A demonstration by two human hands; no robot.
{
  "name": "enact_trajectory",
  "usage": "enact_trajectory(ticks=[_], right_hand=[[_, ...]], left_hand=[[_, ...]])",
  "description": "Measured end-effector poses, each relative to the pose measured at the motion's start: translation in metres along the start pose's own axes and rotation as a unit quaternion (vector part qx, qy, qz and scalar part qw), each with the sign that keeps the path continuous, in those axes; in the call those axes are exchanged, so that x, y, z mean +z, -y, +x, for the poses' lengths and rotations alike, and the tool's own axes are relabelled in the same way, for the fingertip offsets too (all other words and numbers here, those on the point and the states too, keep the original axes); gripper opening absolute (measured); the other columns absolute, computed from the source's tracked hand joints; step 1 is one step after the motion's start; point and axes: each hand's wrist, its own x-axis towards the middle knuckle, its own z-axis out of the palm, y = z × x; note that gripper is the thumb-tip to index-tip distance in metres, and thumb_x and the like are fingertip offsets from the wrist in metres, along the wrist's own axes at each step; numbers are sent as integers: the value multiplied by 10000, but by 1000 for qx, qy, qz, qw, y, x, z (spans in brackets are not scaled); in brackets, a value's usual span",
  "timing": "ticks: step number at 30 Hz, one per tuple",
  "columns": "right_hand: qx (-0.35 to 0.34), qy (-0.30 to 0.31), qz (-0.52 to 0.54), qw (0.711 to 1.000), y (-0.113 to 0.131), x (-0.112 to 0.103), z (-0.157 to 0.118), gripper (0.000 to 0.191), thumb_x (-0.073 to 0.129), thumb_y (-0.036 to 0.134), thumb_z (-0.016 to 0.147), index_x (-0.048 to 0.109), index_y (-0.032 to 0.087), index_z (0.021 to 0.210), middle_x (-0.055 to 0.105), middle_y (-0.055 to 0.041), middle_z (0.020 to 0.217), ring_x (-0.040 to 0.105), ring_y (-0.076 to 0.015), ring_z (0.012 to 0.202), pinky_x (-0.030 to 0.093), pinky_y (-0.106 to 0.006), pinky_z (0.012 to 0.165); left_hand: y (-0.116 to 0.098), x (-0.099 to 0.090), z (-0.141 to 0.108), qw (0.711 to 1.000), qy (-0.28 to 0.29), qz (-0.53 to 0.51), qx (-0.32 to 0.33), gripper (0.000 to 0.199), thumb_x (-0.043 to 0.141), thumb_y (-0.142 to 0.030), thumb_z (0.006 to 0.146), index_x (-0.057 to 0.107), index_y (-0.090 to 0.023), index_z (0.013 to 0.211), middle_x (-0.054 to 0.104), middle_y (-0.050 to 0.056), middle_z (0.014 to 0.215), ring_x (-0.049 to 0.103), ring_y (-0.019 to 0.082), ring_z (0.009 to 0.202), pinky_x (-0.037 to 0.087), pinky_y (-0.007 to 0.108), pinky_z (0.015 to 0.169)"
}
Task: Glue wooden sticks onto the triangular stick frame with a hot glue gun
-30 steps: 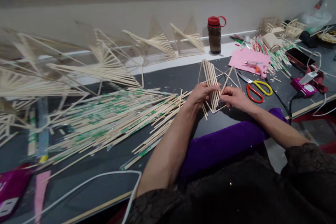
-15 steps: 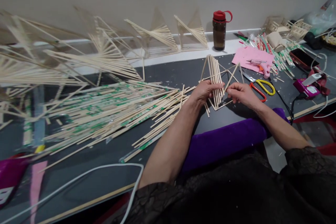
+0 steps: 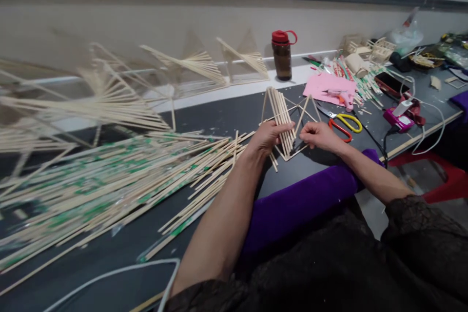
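My left hand is closed around the left side of a small frame of wooden sticks, its thumb lying across a fanned row of sticks. The frame rests on or just above the dark table; which one, I cannot tell. Close to its right side is my right hand, thumb and fingertips pinched together beside a slanting stick. Whatever lies between those fingertips is too small to make out. Scissors with red and yellow handles lie just beyond my right hand.
Bundles of loose sticks cover the table's left. Twisted stick models and a red-lidded bottle line the wall. A pink glue gun sits on pink paper. A purple cushion roll lies along the front edge.
The view has turned to the right, so everything sits further left and more of the table's right end shows. Both hands stay at the stick frame in nearly the same pose.
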Motion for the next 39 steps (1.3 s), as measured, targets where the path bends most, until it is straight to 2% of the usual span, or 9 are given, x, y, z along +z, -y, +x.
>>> enact_trajectory(ticks=[5,11,15,19,24,26,29,34,39], right_hand=[[-35,18,-34,999,2,-14,-14,190,596,334,815,554,168,734,531,49,643,529,-75,501,385,-207,517],[-14,24,-114,993,1,-24,-43,213,509,357,887,490,194,750,509,59,575,522,-91,484,353,-212,525],[15,-57,-174,983,-4,-40,-47,330,434,396,932,430,215,656,462,54,460,465,-108,449,323,-229,519],[56,-198,-214,955,-11,-76,-30,398,431,437,946,465,211,620,508,24,488,481,-130,500,349,-246,555],[138,-329,-365,860,-25,-122,6,248,515,300,905,675,153,1023,719,-108,1020,649,-217,909,433,-281,735],[209,-309,-417,829,-31,-132,21,360,543,298,887,658,138,1189,687,-163,1181,643,-269,1051,451,-313,793],[269,-263,-441,815,-37,-138,39,398,589,295,857,682,92,1186,686,-216,1179,643,-307,1102,469,-338,818],[298,-251,-430,814,-43,-140,56,369,677,351,794,737,98,1055,722,-216,1070,667,-299,1084,485,-323,817],[300,-275,-414,814,-50,-140,59,527,593,468,844,672,93,1206,692,-230,1169,648,-322,1137,489,-351,846]], left_hand=[[-4,2,-2,1000,-11,-4,-7,332,870,-213,412,709,-106,681,650,34,598,564,125,526,450,242,492],[-4,3,-4,1000,-12,-2,-2,345,870,-213,404,702,-102,684,650,36,606,569,121,520,470,227,473],[-3,1,-3,1000,-16,6,3,348,865,-220,419,700,-103,702,658,44,635,577,119,536,472,222,477],[-3,1,-2,1000,-13,3,3,359,870,-209,419,689,-112,714,653,38,627,571,120,537,476,230,488],[-5,3,-4,1000,-13,3,8,329,864,-206,427,698,-109,694,648,47,627,568,125,539,472,234,484],[-6,3,-5,1000,-13,7,9,323,864,-210,425,697,-114,684,647,49,622,569,131,542,471,239,483],[-6,3,-6,1000,-14,15,11,333,865,-231,419,696,-115,683,646,47,613,560,131,530,463,245,481],[-4,0,-5,1000,-18,22,2,372,866,-265,427,699,-115,722,650,50,619,564,137,532,458,252,479],[-2,-3,-4,999,-24,27,-4,336,859,-264,451,703,-127,715,662,66,629,562,140,533,450,247,460]])
